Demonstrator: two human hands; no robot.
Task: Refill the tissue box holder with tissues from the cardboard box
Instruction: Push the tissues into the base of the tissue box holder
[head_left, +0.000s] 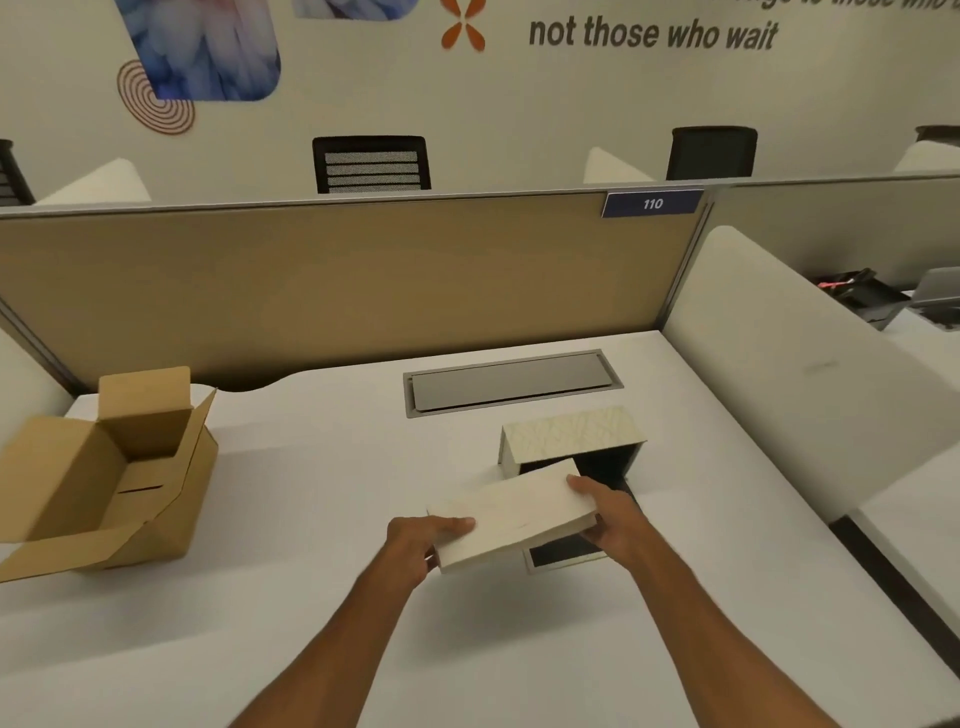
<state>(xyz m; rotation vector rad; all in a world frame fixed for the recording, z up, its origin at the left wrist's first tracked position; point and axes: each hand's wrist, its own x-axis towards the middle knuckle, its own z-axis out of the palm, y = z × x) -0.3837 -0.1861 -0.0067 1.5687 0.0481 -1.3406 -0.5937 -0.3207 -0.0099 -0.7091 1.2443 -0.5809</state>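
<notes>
Both hands grip one flat, cream, rectangular lid (511, 519). The left hand (423, 540) clamps its near left corner and the right hand (608, 512) clamps its right end, thumbs on top. Under the lid, between the hands, lies a small dark-centred panel (563, 555) on the smooth white desk (311, 519). Just beyond the right hand sits the cream tissue box holder (571, 434), its dark inside open. Far left of the left hand stands the brown cardboard box (104, 483), flaps open. Behind everything, a grey metal cable flap (511, 382).
</notes>
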